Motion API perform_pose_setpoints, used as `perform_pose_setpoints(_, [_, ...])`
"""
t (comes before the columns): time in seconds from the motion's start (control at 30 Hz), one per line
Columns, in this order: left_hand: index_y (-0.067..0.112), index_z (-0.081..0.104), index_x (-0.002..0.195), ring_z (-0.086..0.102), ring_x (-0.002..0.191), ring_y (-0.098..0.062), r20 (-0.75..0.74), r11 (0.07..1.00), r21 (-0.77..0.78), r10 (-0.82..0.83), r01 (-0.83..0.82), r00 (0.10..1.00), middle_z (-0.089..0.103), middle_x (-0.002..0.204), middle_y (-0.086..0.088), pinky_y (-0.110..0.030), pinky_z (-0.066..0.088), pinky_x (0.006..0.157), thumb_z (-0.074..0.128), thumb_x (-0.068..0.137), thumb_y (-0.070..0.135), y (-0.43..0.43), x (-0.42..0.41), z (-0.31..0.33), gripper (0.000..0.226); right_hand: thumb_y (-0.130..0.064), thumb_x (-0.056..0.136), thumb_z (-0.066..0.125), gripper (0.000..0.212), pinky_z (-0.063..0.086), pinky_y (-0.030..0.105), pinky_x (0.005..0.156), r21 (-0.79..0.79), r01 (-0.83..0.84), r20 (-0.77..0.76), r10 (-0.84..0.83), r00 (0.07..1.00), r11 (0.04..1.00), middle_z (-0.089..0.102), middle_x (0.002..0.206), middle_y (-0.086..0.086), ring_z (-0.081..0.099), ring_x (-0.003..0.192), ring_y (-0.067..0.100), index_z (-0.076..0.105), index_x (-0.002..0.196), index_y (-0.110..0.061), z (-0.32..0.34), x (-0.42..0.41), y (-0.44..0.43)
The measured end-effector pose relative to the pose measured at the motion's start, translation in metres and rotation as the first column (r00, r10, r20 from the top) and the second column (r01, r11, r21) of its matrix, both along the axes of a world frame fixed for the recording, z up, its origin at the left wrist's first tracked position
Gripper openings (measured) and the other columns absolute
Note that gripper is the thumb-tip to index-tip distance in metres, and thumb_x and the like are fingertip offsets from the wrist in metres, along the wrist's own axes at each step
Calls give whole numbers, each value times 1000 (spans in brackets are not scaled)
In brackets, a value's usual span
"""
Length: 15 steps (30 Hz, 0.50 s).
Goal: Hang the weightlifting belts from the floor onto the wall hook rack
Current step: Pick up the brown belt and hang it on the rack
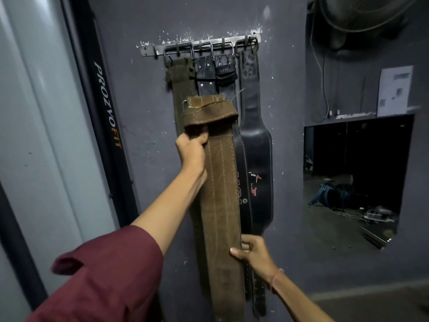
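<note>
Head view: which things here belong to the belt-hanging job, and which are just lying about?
In the job: brown belt, held by left hand and right hand; wall hook rack; olive belt and black belts already hung.
Just about: fan, paper sheet on wall, blue bag, PROZVOFIT frame.

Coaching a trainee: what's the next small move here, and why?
Probably raise the left hand, lifting the folded top of the brown belt to the rack: that end sits well below it, and the right hand steadies the lower part.
</note>
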State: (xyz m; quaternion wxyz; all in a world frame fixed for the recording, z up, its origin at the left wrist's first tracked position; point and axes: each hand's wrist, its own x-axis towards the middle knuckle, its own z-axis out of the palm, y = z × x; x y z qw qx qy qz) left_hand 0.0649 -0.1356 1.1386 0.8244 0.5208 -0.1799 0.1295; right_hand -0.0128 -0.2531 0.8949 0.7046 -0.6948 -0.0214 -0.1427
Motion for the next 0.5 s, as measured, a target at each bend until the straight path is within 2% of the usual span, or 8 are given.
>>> perform_pose_setpoints(0.07, [-5, 58, 118, 66, 106, -36, -1, 1000, -4, -9, 9, 1000, 69, 110, -21, -52, 53, 97, 62, 87, 0, 1, 2, 4, 31, 3, 88, 64, 22, 60, 34, 81, -14, 32, 61, -31, 998, 999, 74, 102, 17, 71, 96, 31, 65, 109, 10, 33, 6, -2])
perform_pose_setpoints(0.13, [-5, 57, 117, 66, 108, -39, -7, 1000, -13, -25, 25, 1000, 68, 113, -25, -58, 50, 99, 65, 83, 6, 1, 3, 5, 37, 4, 90, 60, 20, 59, 28, 76, 11, 74, 194, -74, 978, 997, 72, 97, 15, 69, 86, 23, 62, 107, 14, 86, 13, -3])
perform_pose_setpoints(0.2, [-6, 56, 118, 66, 108, -40, -26, 999, -18, -41, 40, 999, 68, 114, -26, -60, 50, 99, 67, 79, 11, 0, -1, 4, 44, 2, 92, 59, 19, 58, 30, 77, 41, 112, 316, -119, 941, 993, 71, 94, 15, 69, 84, 19, 61, 106, 15, 141, 16, -3])
perform_pose_setpoints(0.27, [-8, 55, 120, 65, 109, -42, -37, 998, -30, -58, 57, 998, 66, 116, -29, -60, 50, 98, 68, 82, 11, -2, -4, 3, 45, 1, 92, 58, 20, 58, 34, 81, 44, 110, 382, -119, 917, 993, 70, 97, 18, 69, 88, 22, 59, 108, 14, 176, 15, -5])
perform_pose_setpoints(0.37, [-7, 55, 118, 64, 110, -43, -56, 997, -56, -61, 58, 997, 65, 116, -30, -62, 49, 99, 69, 79, 13, -2, -3, 3, 47, 4, 88, 63, 26, 59, 36, 84, 30, 37, 342, -45, 939, 999, 71, 106, 18, 70, 95, 25, 59, 113, 9, 157, 9, -8])
perform_pose_setpoints(0.5, [-4, 58, 113, 64, 111, -40, -60, 998, -65, -25, 21, 998, 68, 114, -26, -61, 46, 102, 71, 66, 23, 0, 4, 5, 55, 6, 82, 70, 34, 58, 37, 86, 16, -28, 97, 26, 995, 999, 69, 114, 23, 69, 103, 31, 64, 115, 6, 53, -10, -13])
